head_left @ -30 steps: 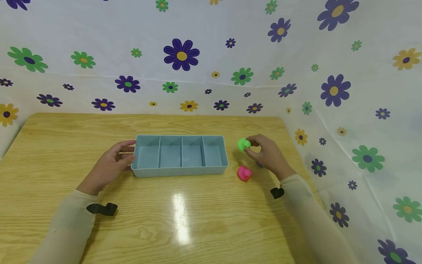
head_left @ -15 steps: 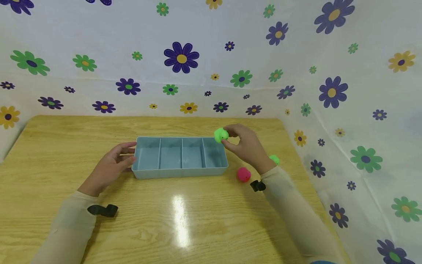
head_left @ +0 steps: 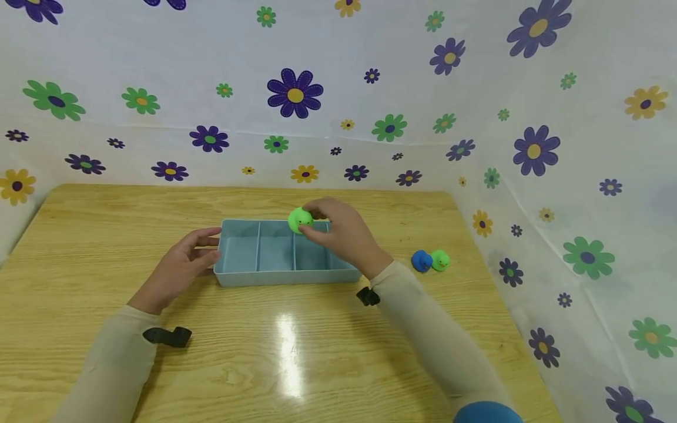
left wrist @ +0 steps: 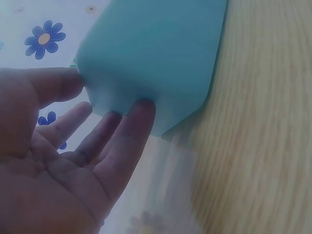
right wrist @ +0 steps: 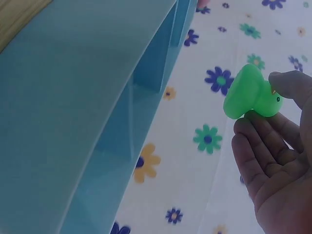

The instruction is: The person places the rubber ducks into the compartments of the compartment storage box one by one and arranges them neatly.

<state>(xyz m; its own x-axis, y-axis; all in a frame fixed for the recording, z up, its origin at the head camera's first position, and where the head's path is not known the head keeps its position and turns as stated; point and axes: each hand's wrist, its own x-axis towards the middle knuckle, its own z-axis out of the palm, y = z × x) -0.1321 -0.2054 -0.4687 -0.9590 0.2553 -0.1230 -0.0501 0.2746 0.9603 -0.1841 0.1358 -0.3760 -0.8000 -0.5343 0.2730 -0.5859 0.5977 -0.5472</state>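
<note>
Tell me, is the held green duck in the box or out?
Out: the right hand pinches the green duck clear of the blue box.

A tabletop corner screened off with cloth; whether it belongs to a home, a lab or a shop cannot be told. Beyond the right hand (head_left: 346, 230), which pinches a green duck (head_left: 298, 221), rises a white cloth (head_left: 238, 47) printed with purple, green and yellow flowers. It also hangs to the grip's right. Below the grip spreads a glossy wood-grain table (head_left: 227, 370).
</note>
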